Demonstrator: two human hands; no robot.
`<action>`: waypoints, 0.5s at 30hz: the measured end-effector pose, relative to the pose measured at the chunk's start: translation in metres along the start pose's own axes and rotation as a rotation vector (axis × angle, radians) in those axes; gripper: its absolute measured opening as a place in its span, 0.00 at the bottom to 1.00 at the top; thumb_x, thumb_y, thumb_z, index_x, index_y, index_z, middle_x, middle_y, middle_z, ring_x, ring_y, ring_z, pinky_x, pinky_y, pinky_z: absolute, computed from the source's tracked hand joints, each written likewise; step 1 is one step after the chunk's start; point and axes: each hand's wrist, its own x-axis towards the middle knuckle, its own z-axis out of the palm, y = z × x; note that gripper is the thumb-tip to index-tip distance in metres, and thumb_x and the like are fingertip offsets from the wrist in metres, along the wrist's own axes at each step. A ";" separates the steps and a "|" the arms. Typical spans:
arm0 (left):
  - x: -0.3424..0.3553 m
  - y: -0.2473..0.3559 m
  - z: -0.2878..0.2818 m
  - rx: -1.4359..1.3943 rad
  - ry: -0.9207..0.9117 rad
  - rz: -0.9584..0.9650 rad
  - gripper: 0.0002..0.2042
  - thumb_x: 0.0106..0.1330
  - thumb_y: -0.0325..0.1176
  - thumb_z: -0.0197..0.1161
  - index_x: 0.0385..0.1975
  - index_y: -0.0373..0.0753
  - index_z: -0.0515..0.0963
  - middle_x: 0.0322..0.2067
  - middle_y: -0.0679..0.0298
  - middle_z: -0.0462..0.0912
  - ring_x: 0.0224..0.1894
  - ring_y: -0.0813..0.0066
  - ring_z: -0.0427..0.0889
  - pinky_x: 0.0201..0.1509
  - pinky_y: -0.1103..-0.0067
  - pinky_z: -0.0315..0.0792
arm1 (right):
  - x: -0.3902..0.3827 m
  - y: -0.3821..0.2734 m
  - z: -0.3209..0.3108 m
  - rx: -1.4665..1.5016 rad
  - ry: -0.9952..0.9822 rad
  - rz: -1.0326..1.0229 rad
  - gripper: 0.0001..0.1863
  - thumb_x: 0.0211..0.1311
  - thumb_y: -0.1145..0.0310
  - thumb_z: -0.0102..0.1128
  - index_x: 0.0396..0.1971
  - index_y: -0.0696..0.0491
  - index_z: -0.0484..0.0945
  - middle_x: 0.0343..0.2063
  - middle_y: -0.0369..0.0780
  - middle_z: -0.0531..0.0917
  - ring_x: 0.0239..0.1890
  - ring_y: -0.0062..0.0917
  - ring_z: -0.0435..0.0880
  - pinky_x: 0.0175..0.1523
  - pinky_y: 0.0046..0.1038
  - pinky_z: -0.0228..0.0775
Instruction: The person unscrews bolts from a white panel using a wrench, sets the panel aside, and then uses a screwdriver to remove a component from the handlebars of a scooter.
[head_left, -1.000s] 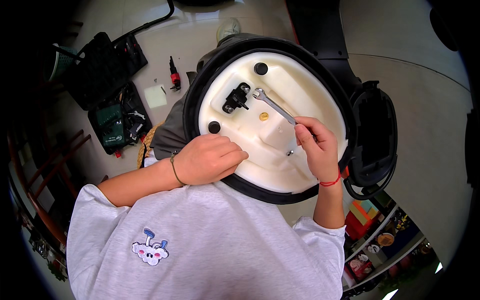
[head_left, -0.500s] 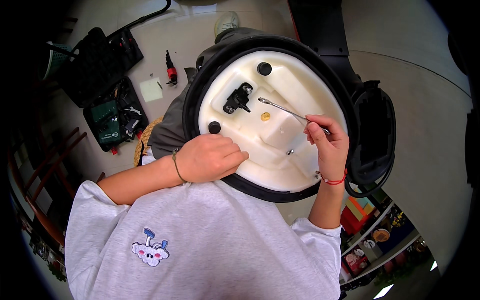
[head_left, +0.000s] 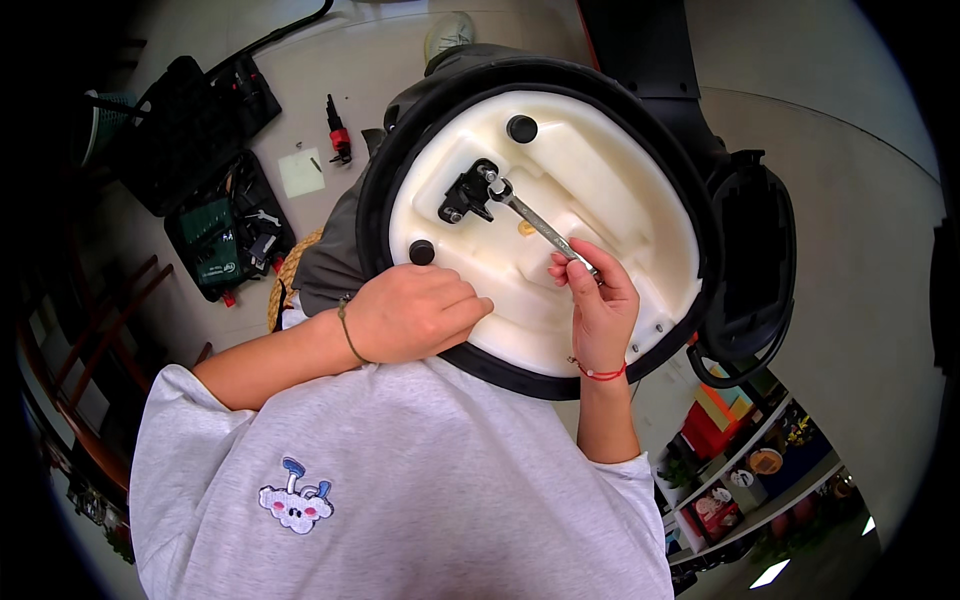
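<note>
My right hand pinches the wrench, open end just beside the upper nut on the black bracket. Left hand curled at the white shell; grip hidden. I'd seat it squarely before loading.

The fingers of the right hand are viewed from above, fairly near, through a head-worn fisheye lens aimed steeply downward; the wearer's shirt is caught below the fingers, the floor beyond and to either side, bowed toward the outer margins
</note>
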 end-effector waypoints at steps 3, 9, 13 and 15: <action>0.001 0.000 0.000 0.008 -0.010 0.004 0.11 0.49 0.26 0.66 0.35 0.39 0.80 0.22 0.67 0.75 0.25 0.72 0.77 0.26 0.78 0.72 | -0.003 0.006 0.009 0.045 0.022 0.006 0.14 0.65 0.75 0.57 0.49 0.62 0.76 0.39 0.45 0.84 0.38 0.22 0.83 0.46 0.22 0.74; 0.001 0.000 0.001 0.015 -0.021 0.006 0.12 0.48 0.26 0.66 0.35 0.39 0.79 0.23 0.67 0.75 0.25 0.72 0.77 0.27 0.77 0.73 | 0.001 0.006 0.015 0.053 0.036 0.012 0.14 0.66 0.74 0.57 0.50 0.62 0.75 0.39 0.46 0.84 0.36 0.20 0.82 0.42 0.20 0.74; 0.001 0.000 -0.001 0.018 -0.018 0.012 0.12 0.48 0.27 0.66 0.35 0.39 0.79 0.24 0.66 0.76 0.25 0.72 0.78 0.28 0.77 0.73 | 0.013 -0.005 0.008 -0.024 -0.006 0.038 0.12 0.66 0.75 0.56 0.48 0.62 0.74 0.37 0.44 0.83 0.34 0.19 0.81 0.37 0.19 0.72; 0.001 -0.002 -0.002 0.012 -0.022 0.017 0.13 0.48 0.27 0.66 0.35 0.39 0.79 0.24 0.66 0.76 0.25 0.71 0.78 0.28 0.77 0.73 | 0.025 -0.014 0.002 -0.066 -0.012 0.020 0.11 0.65 0.76 0.57 0.46 0.62 0.73 0.35 0.43 0.83 0.33 0.19 0.81 0.36 0.18 0.71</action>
